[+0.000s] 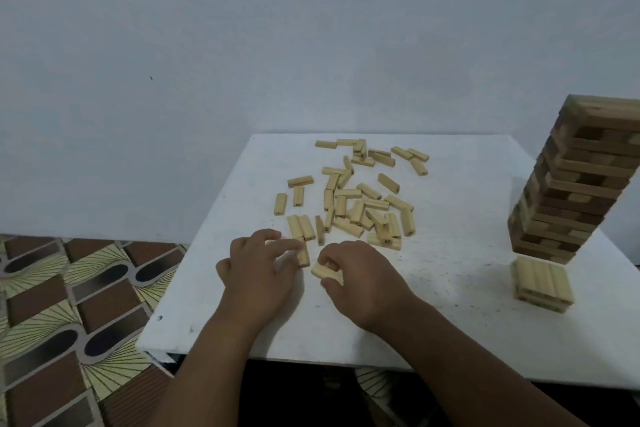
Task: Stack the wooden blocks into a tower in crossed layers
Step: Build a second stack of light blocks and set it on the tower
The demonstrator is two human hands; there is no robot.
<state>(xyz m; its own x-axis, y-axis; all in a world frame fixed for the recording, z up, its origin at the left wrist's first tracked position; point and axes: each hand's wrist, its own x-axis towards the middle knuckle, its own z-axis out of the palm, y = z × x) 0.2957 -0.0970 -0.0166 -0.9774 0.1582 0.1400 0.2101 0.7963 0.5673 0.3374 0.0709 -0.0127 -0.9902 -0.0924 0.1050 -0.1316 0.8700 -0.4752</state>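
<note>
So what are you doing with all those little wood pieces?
A person is building with wooden blocks on a white table. The left hand and the right hand each hold blocks near the front edge, just in front of the loose pile. Off to the right stands a tall tower of crossed layers, and in front of it sits a short new stack only a few layers high.

The scene is lit dimly and evenly, with a cool grey cast and no glare; only faint shadows are cast on the table (450,204). Detail is softened overall. Wide-angle bending is seen at the edges, where the tower (575,184) appears tilted.
</note>
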